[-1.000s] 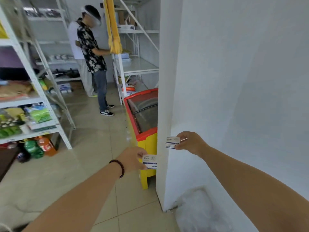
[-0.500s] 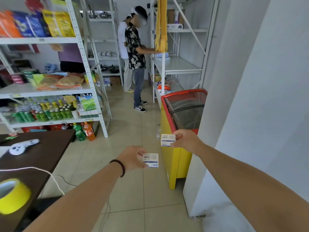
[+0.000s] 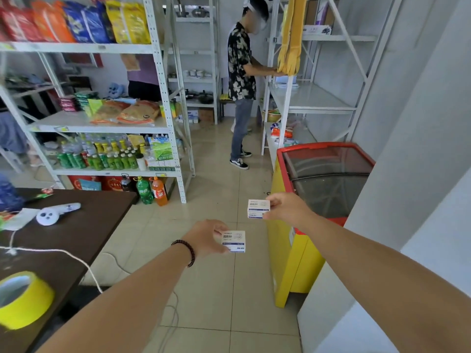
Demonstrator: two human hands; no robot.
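Note:
Both my arms are stretched out over the tiled floor. My left hand (image 3: 206,236), with a dark bead bracelet at the wrist, pinches a small white box with blue print (image 3: 235,242). My right hand (image 3: 286,207) holds a second small white box (image 3: 257,208) of the same kind, a little higher and to the right, in front of the chest freezer. The two boxes are apart and their printed faces point at me.
A red and yellow chest freezer (image 3: 300,253) stands at the right against a white wall (image 3: 420,174). A dark table (image 3: 84,225) at the left carries yellow tape (image 3: 23,299) and a white controller (image 3: 54,212). Stocked shelves (image 3: 163,98) stand behind it. A person (image 3: 242,80) stands at far shelves.
The view has swung left, away from the white wall, so the table and stocked shelves have come into sight. Both hands still hold their boxes in much the same pose.

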